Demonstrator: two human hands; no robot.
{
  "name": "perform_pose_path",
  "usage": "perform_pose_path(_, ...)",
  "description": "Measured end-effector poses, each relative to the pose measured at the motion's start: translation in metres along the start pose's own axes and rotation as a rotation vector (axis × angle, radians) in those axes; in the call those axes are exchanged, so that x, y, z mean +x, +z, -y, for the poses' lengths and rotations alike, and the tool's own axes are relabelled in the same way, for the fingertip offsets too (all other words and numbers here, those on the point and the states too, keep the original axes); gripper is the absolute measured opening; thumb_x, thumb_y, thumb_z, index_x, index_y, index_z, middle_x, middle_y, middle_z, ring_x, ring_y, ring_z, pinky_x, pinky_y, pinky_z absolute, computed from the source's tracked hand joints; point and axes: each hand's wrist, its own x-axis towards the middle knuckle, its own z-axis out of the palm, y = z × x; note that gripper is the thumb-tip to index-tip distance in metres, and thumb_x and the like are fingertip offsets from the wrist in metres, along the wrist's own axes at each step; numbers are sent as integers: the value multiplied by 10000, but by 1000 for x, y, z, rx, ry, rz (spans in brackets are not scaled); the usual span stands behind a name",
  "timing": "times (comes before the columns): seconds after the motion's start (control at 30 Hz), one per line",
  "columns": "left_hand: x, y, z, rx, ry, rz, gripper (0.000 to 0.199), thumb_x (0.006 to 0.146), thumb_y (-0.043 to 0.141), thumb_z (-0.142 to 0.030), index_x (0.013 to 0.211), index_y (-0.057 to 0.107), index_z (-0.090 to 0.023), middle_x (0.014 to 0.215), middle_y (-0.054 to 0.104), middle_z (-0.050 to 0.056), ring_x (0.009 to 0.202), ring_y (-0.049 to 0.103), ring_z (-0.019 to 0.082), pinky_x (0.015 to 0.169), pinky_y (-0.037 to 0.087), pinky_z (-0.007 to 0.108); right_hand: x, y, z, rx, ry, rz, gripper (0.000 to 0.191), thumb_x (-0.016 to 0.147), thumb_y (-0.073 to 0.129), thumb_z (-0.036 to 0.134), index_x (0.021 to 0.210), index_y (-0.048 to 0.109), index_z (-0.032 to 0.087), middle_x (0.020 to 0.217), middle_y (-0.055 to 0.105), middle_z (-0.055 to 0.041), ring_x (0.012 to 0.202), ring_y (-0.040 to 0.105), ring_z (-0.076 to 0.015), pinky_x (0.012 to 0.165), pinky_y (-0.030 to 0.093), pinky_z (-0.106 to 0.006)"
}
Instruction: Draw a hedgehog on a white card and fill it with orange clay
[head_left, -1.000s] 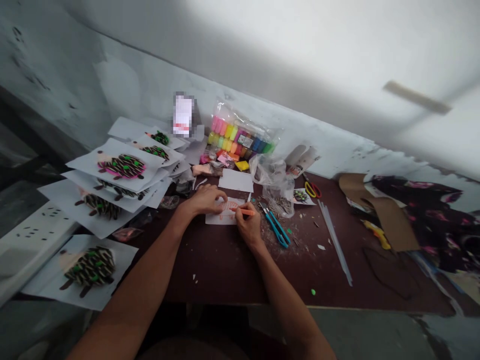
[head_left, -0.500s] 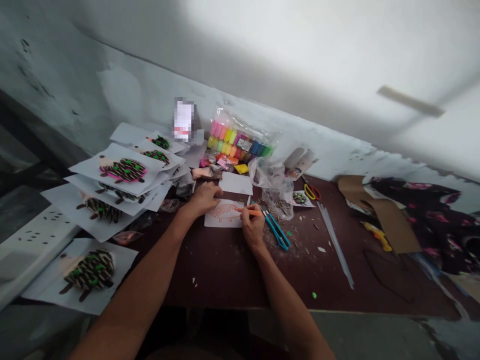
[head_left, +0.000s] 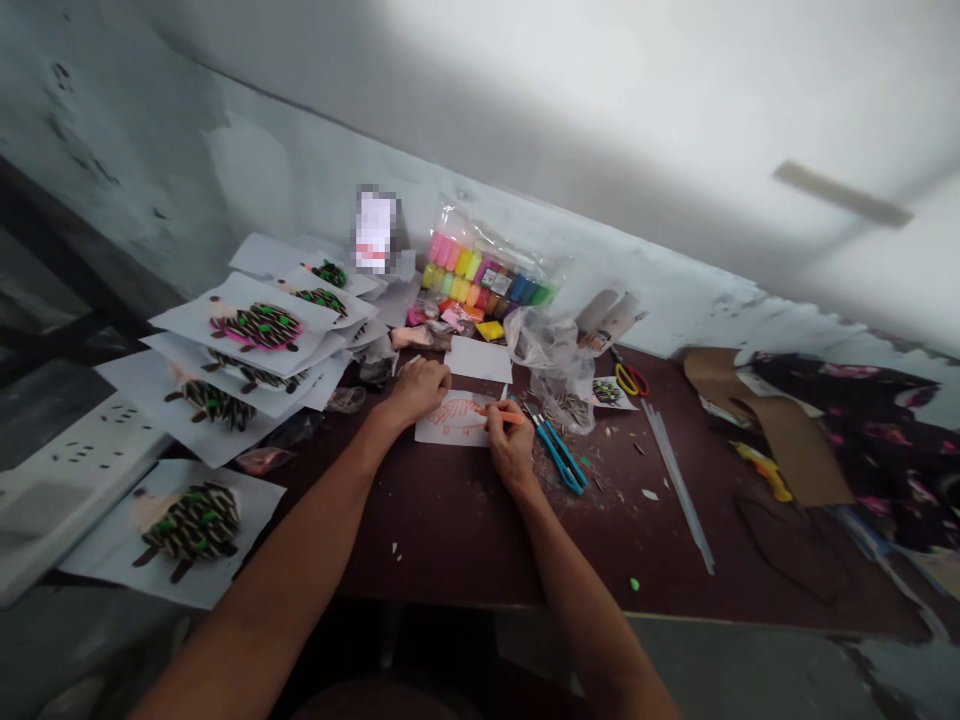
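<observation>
While spread wider apart than a moment earlier, left hand and right hand, both at a white paper sheet, with more of the sheet bared between them.

Right hand: closed around an orange marker, tip down on the paper at the right end of the drawing. Left hand: relaxed and open, palm down, nothing held, at the sheet's upper left corner.

On the sheet: orange outline of a spiny, short-legged animal, hatched across the back, uncoloured. Sheet lying flat near the middle of a dark maroon table.

Just beyond: blank white card, near the sheet's top edge. To the right: teal-handled cutting tool among scattered shavings; clear plastic bag of seed husks; red-and-yellow scissors; long pale strip.

To the left: overlapping paper hedgehog pictures, dark husk spines dotted green, one edged in pink. Farther out: white power strip. At the back: bag of coloured modelling clay against a scuffed pale wall. Far right: brown cardboard and floral cloth.
</observation>
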Motion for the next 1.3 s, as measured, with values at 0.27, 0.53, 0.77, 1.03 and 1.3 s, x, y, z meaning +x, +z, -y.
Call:
perform_pose_path(0.27, 1, -4, -6, -160, 105, -64, 276, 739, 540, -110, 960, 685, -188, 1014, 670, 65, 981, 602, 218, 876, 464, 329, 1, 1, -9, -16, -44, -24, 167, 797, 530, 324, 793, 618, 182, 705, 628, -7, 632, 566, -151, 609, 413, -255)
perform_pose_path(0.53, -5, -8, -20, -95, 139, 271, 390, 687, 676, -295, 1069, 715, -229, 1120, 650, 72, 1120, 557, 281, 916, 434, 355, 1, 1, -9, -38, -47, -23, 286, 877, 511, 395, 729, 635, 183, 712, 628, -18, 618, 563, -140, 610, 407, -260)
perform_pose_path(0.77, -7, -16, -24, -37, 163, 308, 394, 718, 655, -301, 1105, 700, -235, 1160, 636, 78, 1166, 536, 288, 967, 399, 397, 1, -1, -5, -34, -50, -27, 307, 887, 519, 427, 696, 597, 199, 616, 601, 3, 563, 533, -135, 578, 395, -254)
perform_pose_path(1.03, -9, -17, -28, -25, 160, 311, 410, 723, 649, -272, 1127, 695, -219, 1168, 635, 90, 1161, 541, 297, 976, 402, 415, 1, 0, -3, 29, -45, -3, 219, 855, 550, 381, 743, 605, 202, 684, 625, -2, 615, 566, -143, 602, 419, -252)
perform_pose_path(1.3, -8, -14, -25, -60, 177, 295, 423, 701, 648, -248, 1119, 693, -203, 1138, 637, 81, 1129, 549, 262, 941, 440, 322, 0, 1, -4, -41, -30, -14, 193, 819, 531, 357, 690, 543, 214, 621, 580, 26, 560, 502, -125, 561, 375, -238)
